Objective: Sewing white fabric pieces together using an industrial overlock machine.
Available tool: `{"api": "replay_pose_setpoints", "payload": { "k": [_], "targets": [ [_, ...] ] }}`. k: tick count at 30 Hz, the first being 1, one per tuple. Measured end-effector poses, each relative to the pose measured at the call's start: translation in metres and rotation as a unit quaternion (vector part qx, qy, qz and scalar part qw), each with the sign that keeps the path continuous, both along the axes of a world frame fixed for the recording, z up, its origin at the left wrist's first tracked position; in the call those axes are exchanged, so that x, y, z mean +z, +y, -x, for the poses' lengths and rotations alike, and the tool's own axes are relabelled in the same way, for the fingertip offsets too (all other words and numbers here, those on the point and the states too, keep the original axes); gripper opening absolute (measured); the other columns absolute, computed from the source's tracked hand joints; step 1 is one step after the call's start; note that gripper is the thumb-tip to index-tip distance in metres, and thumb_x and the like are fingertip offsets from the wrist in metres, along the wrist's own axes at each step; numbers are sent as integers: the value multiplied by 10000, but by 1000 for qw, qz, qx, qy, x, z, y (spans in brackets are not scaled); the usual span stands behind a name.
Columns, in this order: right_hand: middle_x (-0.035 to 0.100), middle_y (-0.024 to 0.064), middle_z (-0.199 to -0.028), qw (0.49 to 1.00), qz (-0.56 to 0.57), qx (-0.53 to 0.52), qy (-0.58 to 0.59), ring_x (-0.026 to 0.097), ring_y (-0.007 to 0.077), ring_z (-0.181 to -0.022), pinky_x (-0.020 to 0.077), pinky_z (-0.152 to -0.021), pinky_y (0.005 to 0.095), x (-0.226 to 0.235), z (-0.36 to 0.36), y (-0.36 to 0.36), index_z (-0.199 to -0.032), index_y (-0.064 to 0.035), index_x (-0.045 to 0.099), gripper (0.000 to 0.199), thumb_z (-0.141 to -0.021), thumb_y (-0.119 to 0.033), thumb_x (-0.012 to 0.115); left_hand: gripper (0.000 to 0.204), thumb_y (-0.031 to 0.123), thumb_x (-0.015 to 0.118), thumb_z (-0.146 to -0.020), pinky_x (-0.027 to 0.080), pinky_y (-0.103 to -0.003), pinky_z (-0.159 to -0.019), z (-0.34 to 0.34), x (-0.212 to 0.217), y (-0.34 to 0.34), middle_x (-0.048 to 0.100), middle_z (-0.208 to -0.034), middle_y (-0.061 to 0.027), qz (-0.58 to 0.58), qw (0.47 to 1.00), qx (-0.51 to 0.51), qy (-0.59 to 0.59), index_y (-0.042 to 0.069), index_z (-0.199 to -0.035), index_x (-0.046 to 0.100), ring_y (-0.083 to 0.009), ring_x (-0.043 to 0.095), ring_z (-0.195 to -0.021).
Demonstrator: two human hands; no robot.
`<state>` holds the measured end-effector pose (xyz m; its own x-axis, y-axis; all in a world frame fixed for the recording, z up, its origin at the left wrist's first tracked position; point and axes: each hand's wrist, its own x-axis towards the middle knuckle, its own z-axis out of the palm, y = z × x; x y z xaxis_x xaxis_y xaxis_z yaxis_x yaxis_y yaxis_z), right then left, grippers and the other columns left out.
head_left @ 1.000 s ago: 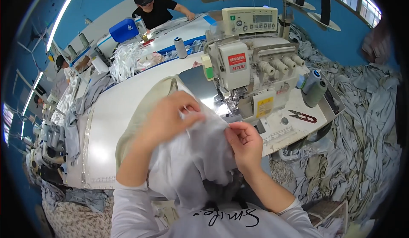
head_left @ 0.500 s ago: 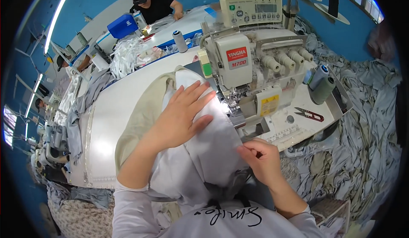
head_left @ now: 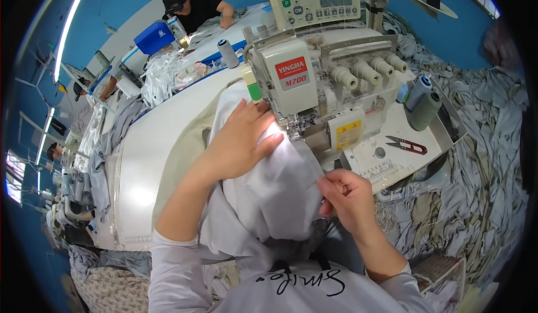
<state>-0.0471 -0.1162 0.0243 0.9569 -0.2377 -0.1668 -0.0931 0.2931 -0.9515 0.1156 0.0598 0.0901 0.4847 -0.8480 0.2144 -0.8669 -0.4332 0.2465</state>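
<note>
A piece of white fabric [head_left: 280, 184] lies at the overlock sewing machine [head_left: 294, 83] and drapes toward my lap, with a beige part [head_left: 182, 150] spread to its left. My left hand [head_left: 241, 139] rests flat on the white fabric, fingers stretched toward the needle area, where a lamp glows. The fabric's right edge is pinched between thumb and fingers of my right hand [head_left: 347, 198], just below the machine's front. The fabric under the presser foot is partly hidden by my left hand.
Red-handled thread snips [head_left: 406, 145] lie on the machine's right side plate, near thread cones [head_left: 424, 111]. Heaped grey fabric [head_left: 476, 161] fills the right side. A thread spool [head_left: 228, 53] and white strips [head_left: 162, 80] sit beyond the table [head_left: 140, 173]. A co-worker [head_left: 196, 7] works at the far side.
The white fabric has moved farther into the machine, and my left hand has come closer to the needle area. My right hand still pinches the edge. The view has shifted slightly.
</note>
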Motion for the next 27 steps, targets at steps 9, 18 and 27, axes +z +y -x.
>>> {"api": "replay_pose_setpoints", "payload": {
  "k": [9,18,27],
  "targets": [
    [585,16,-596,1000,-5,0,-11,557,75,-469,425,-423,197,3,1,4,-949,40,616,186,-870,-125,648,438,305,525,-890,206,-500,-1103,2,1,2,488,-1232,-209,39,999,-6,1,25,-1227,509,-383,413,-1196],
    [581,22,-598,999,13,37,16,546,80,-461,396,-409,207,6,-11,-6,-954,29,605,230,-877,-181,657,868,473,733,-706,245,-539,-1056,118,-14,62,335,-1404,-259,0,961,266,-70,-37,-1322,394,-441,308,-1296],
    [584,27,-607,998,-24,50,-8,535,92,-445,385,-406,213,-2,-14,3,-944,18,598,215,-879,-181,651,150,13,545,-797,461,-391,-669,134,-81,84,579,-778,-201,213,863,457,-43,-14,-943,565,-387,574,-715]
  ]
}}
